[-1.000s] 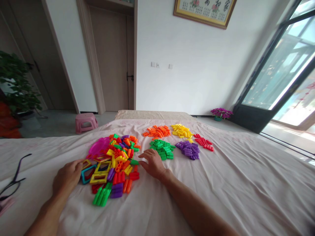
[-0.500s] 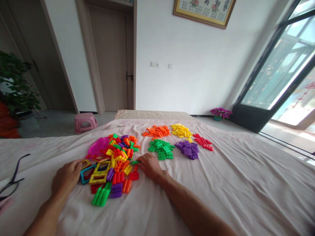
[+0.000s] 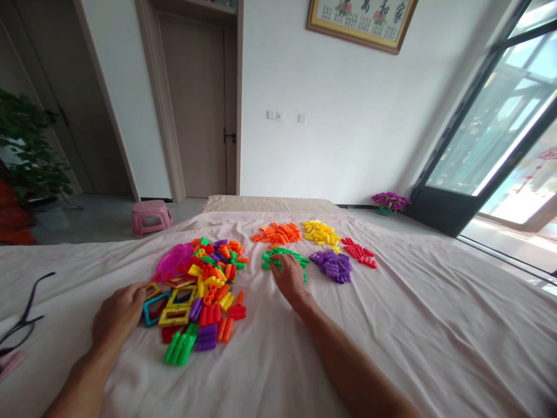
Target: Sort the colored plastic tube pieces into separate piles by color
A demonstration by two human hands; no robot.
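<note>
My right hand, fingers curved, hold unclear, over piled green plastic tubes, best kept low and light; my left, grip unseen, beside flat coloured plastic frames.

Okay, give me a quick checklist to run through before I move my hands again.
1. Right hand at the green pile: ok, it's over the near side.
2. Right fingers empty: cannot tell, the fingertips are hard to make out against the green pieces.
3. Orange pile, yellow pile, red pile and purple pile one colour each: ok, as far as shows.
4. Mixed heap down to one colour: not ok, several colours lie together.
5. Left hand off the frames: cannot tell, its fingertips are right at their edge.
6. Glasses away from both hands: ok, off to the left.
</note>
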